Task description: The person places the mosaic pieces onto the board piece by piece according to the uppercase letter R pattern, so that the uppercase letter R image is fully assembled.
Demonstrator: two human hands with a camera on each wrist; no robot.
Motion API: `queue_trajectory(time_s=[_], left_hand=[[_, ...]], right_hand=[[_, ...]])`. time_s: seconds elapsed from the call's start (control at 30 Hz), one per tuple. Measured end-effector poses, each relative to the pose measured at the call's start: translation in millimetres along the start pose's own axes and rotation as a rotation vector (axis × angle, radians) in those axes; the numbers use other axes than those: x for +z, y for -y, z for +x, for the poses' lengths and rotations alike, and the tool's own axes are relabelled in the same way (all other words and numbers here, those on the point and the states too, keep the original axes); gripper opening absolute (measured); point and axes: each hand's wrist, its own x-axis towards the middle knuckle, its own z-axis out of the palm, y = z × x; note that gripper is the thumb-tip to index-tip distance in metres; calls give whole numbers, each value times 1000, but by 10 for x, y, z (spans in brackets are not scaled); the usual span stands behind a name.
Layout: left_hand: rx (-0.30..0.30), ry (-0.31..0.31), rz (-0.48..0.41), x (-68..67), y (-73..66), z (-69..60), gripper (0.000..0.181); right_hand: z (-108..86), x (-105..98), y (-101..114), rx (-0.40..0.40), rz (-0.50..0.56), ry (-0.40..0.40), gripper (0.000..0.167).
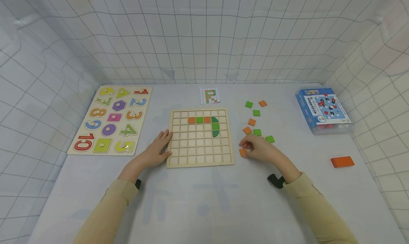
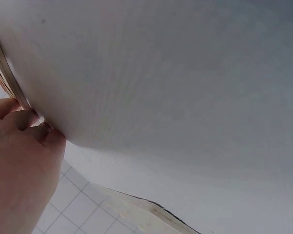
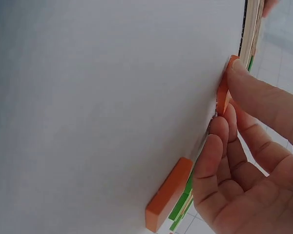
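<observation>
A wooden grid board (image 1: pixel 191 151) lies mid-table, with orange, green and dark green rounded tiles set in its upper part. My left hand (image 1: pixel 156 149) rests along the board's left edge, thumb and fingertips touching it. In the left wrist view, that hand's fingers (image 2: pixel 27 119) meet the board's side. Right of the board, my right hand (image 1: pixel 260 149) pinches an orange square tile (image 1: pixel 243 152) at the tabletop. The right wrist view shows the thumb on this orange tile (image 3: pixel 224 87), with the other fingers curled beside it. Loose green tiles (image 1: pixel 257 132) and orange tiles (image 1: pixel 251 122) lie just beyond that hand.
A small pattern card (image 1: pixel 209 95) sits behind the board. At left is a number-and-shape puzzle board (image 1: pixel 110 120). A blue box (image 1: pixel 324 111) stands at the back right, with an orange block (image 1: pixel 342 161) nearer. Grid-lined cloth walls surround the table.
</observation>
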Motion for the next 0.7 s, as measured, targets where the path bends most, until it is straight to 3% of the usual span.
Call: queue_trajectory(time_s=[0.4,0.7], left_hand=[[-11,3,1,-6,-10,-10,72],[-13,4,-1,2,7,-3,73]], right_hand=[[-7,11,30,4,2,-15,27],[43,-48,65,16,22,21,23]])
